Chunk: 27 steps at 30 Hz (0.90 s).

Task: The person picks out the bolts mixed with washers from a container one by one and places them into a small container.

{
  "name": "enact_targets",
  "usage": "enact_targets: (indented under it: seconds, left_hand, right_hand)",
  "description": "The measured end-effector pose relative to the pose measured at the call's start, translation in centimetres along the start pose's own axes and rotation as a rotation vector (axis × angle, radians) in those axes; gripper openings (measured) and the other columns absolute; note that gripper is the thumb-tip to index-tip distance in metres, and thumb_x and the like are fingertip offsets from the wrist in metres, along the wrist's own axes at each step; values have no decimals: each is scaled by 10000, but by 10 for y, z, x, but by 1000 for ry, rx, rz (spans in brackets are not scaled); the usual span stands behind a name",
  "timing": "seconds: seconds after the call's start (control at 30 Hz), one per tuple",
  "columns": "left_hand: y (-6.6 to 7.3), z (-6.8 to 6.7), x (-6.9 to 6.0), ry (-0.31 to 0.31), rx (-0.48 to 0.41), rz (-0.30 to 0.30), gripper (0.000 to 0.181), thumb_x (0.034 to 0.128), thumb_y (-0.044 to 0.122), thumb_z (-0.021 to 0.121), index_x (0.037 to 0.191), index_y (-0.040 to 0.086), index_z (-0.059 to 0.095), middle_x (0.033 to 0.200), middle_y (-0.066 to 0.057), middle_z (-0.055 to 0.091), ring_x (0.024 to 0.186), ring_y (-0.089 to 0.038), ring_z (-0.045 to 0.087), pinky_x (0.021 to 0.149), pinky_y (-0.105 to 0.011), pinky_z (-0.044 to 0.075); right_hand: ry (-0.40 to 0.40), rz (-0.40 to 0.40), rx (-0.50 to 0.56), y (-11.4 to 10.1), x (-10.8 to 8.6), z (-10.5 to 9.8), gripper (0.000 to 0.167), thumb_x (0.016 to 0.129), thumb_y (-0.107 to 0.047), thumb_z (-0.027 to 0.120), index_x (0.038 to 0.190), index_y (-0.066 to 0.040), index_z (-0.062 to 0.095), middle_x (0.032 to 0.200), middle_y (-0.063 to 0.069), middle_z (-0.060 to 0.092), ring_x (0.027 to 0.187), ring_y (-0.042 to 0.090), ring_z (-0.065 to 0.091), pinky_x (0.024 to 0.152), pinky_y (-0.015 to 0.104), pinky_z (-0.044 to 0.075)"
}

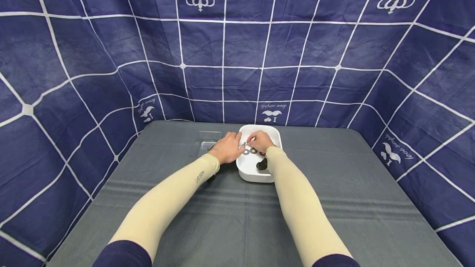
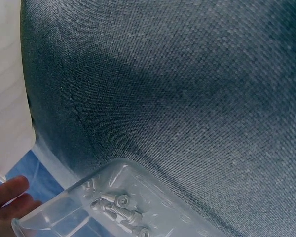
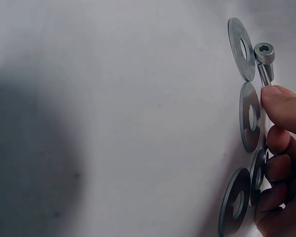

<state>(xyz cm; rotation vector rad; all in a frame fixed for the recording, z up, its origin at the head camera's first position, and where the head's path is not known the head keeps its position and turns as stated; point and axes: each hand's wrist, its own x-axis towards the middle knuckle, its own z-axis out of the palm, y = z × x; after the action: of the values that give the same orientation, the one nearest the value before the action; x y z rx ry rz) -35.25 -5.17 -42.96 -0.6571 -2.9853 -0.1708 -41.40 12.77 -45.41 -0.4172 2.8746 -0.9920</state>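
Over the left rim of a white tray (image 1: 257,177), my left hand (image 1: 227,148) lies with its fingers extended; in the left wrist view, only some fingertips (image 2: 12,192) show, holding nothing there. Inside the tray, my right hand (image 1: 261,141) pinches a slim metal bolt (image 3: 264,76) between thumb and fingers, which hide much of it. A socket-head bolt (image 3: 264,53) stands just beyond, close to the pinched shaft. Several flat washers (image 3: 249,117) form a row beside the right hand. A clear plastic box (image 2: 123,165), beside my left hand, contains several socket-head bolts (image 2: 122,212).
Grey cloth (image 1: 352,184) covers the table, and a blue checked curtain (image 1: 245,44) stands behind and at both sides. A small black object (image 1: 262,165) shows by the right wrist, over the tray. The clear box is left of the tray.
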Motion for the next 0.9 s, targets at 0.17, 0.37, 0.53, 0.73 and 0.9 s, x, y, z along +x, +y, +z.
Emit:
enact_targets:
  seconds: [0.17, 0.37, 0.53, 0.73, 0.9]
  left_hand:
    - [0, 1, 0, 15, 14, 1, 620, 1026, 379, 465, 1499, -16, 395, 1369, -218, 540, 1310, -349, 485, 1046, -482, 483]
    - [2, -1, 0, 17, 28, -2, 614, 1019, 382, 471, 1490, -8, 413, 1358, -206, 549, 1300, -338, 492, 1048, -473, 481]
    - [2, -4, -1, 9, 50, 5, 617, 1024, 390, 450, 1489, -15, 415, 1364, -207, 548, 1297, -338, 495, 1080, -450, 456]
    - [1, -4, 0, 4, 49, 2, 615, 1028, 396, 487, 1485, -10, 423, 1370, -209, 542, 1304, -344, 490, 1093, -455, 441]
    - [3, -6, -1, -2, 59, 0, 622, 1030, 404, 486, 1491, -8, 421, 1374, -204, 539, 1308, -340, 488, 1096, -452, 438]
  right_hand:
    - [-11, -19, -9, 1, 0, 0, 45, 896, -128, 726, 917, -101, 755, 718, -8, 592, 587, 118, 519, 507, 232, 403]
    - [-30, -7, -1, 2, 1, 0, 34, 903, -119, 722, 902, -89, 738, 695, -15, 559, 526, 105, 484, 451, 231, 372]
    - [-55, 1, 1, 4, 3, -1, 40, 902, -135, 724, 892, -97, 729, 672, -24, 549, 495, 100, 465, 420, 230, 365]
    - [-51, -37, -21, 5, 1, -4, 75, 898, -138, 726, 844, -88, 740, 664, -37, 581, 557, 104, 491, 485, 224, 379]
    - [-32, -55, -48, 7, -1, -5, 96, 894, -148, 730, 823, -85, 746, 673, -51, 600, 592, 100, 507, 528, 217, 385]
